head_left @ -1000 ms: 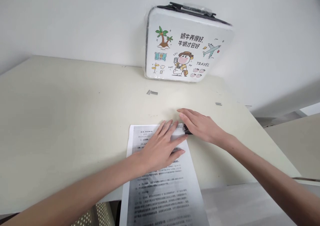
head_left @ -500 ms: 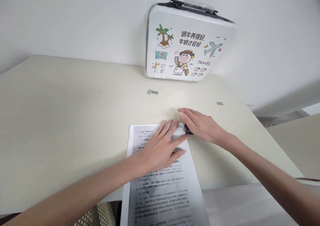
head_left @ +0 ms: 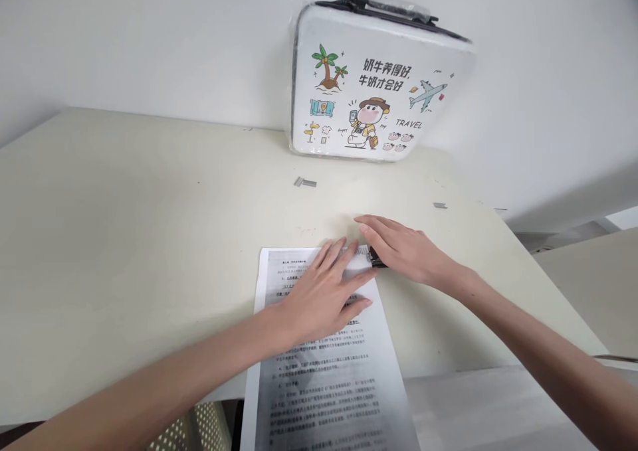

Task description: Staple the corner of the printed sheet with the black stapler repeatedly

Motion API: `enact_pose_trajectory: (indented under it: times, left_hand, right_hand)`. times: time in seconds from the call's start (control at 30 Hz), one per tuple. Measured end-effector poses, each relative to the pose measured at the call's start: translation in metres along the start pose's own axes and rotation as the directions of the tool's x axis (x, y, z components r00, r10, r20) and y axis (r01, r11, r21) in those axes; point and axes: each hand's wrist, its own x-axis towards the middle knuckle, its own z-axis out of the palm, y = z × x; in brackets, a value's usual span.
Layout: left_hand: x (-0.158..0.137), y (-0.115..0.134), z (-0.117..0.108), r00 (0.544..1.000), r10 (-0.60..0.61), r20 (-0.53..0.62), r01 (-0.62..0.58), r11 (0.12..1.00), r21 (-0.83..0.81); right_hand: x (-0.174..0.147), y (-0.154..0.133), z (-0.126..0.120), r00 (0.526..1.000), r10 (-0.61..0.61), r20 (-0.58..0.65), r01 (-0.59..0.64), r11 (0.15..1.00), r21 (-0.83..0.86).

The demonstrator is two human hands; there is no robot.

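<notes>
A printed sheet of paper [head_left: 319,388] lies at the table's front edge, its lower end reaching past that edge. Across its upper part rests my left hand [head_left: 323,298], flat with the fingers spread. At the paper's top right corner sits a black stapler [head_left: 376,260], mostly hidden beneath my right hand [head_left: 399,252]. The fingers of that hand are together over the stapler, and its visible end meets the paper's edge.
Behind the hands a white cartoon-printed case [head_left: 359,92] with a black handle stands against the wall. Strips of staples [head_left: 306,182] lie in front of it, and another staple strip [head_left: 439,205] is to the right. A perforated chair [head_left: 199,431] shows below the table [head_left: 124,238].
The view has shifted very slightly. Both hands, the paper and the stapler keep the same places relative to each other.
</notes>
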Motion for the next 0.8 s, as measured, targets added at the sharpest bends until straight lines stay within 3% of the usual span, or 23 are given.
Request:
enact_pose_trajectory:
  times: [0.8]
  left_hand:
    - [0.0008,-0.0015,0.002,1.0,-0.009,0.014,0.008,0.999,0.037]
  right_hand:
    - [0.0044,0.0004,0.007,0.998,0.019,-0.066,-0.023,0.998,-0.066]
